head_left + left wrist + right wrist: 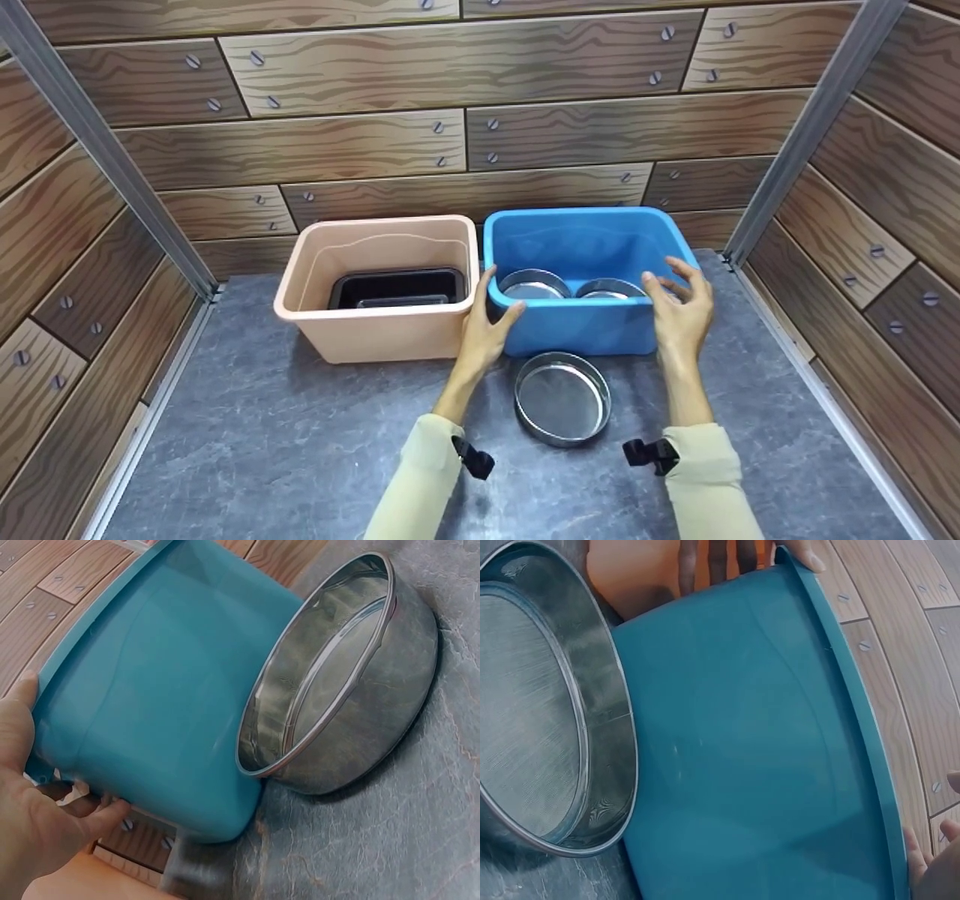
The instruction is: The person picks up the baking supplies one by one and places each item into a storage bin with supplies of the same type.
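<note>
In the head view, a blue plastic bin (pixel 581 328) holds two round metal sieves (pixel 534 288), seen partly over its front wall. My left hand (pixel 484 334) grips the bin's front left corner, the thumb at the rim and the other fingers along the side. By the front right corner is my right hand (pixel 682 311), fingers bent and spread around the rim; whether they touch it is unclear. Another round metal sieve (pixel 562 400) with fine mesh lies on the table in front of the bin, between my forearms. The left wrist view shows this sieve (pixel 409 682) close to the bin's wall.
Left of the blue bin stands a peach plastic bin (pixel 390 335), close against my left fingers. It contains a black rectangular tray (pixel 397 281). Wood-patterned walls (pixel 375 146) enclose the grey marbled table (pixel 300 450) at the back and both sides.
</note>
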Demonstrator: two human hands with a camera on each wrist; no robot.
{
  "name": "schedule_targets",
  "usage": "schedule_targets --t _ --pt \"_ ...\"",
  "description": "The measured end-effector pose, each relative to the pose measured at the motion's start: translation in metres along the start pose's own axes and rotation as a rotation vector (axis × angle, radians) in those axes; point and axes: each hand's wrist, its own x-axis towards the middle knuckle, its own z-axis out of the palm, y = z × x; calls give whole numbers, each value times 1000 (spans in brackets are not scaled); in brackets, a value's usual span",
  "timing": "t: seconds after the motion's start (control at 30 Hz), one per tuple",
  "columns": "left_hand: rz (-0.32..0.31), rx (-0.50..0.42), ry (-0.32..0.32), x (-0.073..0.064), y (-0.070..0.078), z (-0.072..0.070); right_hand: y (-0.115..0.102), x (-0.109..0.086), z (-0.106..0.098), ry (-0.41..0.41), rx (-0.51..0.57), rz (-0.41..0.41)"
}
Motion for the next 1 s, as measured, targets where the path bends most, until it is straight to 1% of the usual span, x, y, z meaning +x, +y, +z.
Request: schedule_targets --t 0.2,0.37,0.57,0.77,1.0 --pt "-8 -3 1 -1 1 0 3 -3 -3 -6 147 -10" --pt "-6 -5 1 -1 1 1 3 -9 -9 6 263 -4" --pt "-4 0 1 0 1 1 3 -17 -18 4 358 8" --pt "-15 3 -1 0 0 1 4 -27 -30 5 400 29" --pt "-25 4 -3 0 1 0 7 -39 -40 -14 407 79"
